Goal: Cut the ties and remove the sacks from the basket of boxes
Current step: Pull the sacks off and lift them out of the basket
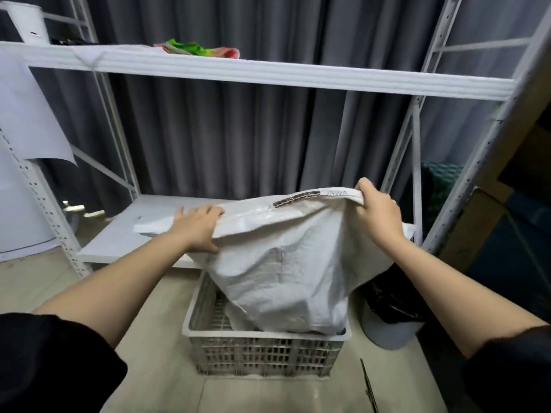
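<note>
From the head camera, we are looking down at a white woven sack (286, 263) that both hands are lifting out of a grey slatted basket (265, 353) standing on the floor. Our right hand (377, 208) is gripping the sack's top edge, fingers (362, 201) curled over the hem. Our left hand (198, 226) is holding the other end of that edge, thumb under and fingers lying fairly flat over the cloth.

The sack's bottom is sitting inside the basket, bulging over something we cannot see. We are judging that the left hold is the weaker one: if the cloth slides from under those flat fingers, the sack may be dropping back or swinging to the right. The bulge may also be snagging on the basket's rim and tipping the basket. Any box inside may be tumbling out onto the floor as the sack lifts. The low shelf (125, 234) is just behind; the sack could be brushing it. A thin dark blade (368, 386), perhaps scissors, is lying on the floor near our feet, so stepping forward is risky.
</note>
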{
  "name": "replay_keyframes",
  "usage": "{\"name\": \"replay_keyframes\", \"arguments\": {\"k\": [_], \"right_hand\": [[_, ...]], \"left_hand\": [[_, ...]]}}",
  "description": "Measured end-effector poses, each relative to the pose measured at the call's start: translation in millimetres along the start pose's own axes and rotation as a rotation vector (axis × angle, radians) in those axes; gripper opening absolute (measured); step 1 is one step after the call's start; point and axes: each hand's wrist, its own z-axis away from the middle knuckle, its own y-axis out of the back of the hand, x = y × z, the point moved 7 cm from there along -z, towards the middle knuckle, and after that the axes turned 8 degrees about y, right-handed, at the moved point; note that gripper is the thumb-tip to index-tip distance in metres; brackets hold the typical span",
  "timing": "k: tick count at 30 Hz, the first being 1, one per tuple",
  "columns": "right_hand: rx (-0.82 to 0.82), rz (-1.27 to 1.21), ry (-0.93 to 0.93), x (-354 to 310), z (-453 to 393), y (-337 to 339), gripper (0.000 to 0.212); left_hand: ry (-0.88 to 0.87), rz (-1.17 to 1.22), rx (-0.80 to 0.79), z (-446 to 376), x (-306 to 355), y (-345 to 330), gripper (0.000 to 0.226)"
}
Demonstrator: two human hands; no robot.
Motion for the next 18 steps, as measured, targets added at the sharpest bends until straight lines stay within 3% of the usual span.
{"name": "replay_keyframes", "arguments": {"k": [2, 4, 6, 9, 11, 13, 14, 18], "right_hand": [[0.045, -0.011, -0.067, 16, -4, 15, 0.014], [-0.022, -0.061, -0.094, 26, -4, 13, 0.019], [-0.216, -0.084, -0.043, 27, 1, 2, 0.038], [-0.600, 0.101, 0.142, 15, 16, -20, 0.084], [-0.763, 0.412, 0.255, 10, 23, -34, 0.078], [-0.671, 0.569, 0.312, 0, 11, -28, 0.040], [-0.555, 0.594, 0.306, -8, -2, -16, 0.029], [0.038, 0.348, 0.065, -23, -70, 66, 0.020]], "left_hand": [[0.071, 0.075, 0.047, -2, -4, 0, 0.045], [0.098, 0.095, 0.124, -2, 7, 6, 0.027], [0.135, 0.088, 0.167, -3, 10, 16, 0.031], [0.124, 0.049, 0.008, -7, 2, 16, 0.029], [0.087, -0.017, -0.149, 0, 0, 14, 0.025], [0.113, 0.122, -0.153, 1, -4, 35, 0.017], [0.141, 0.233, -0.060, -3, -8, 57, 0.014], [0.367, 0.967, 0.589, 6, -34, 158, 0.024]]}}
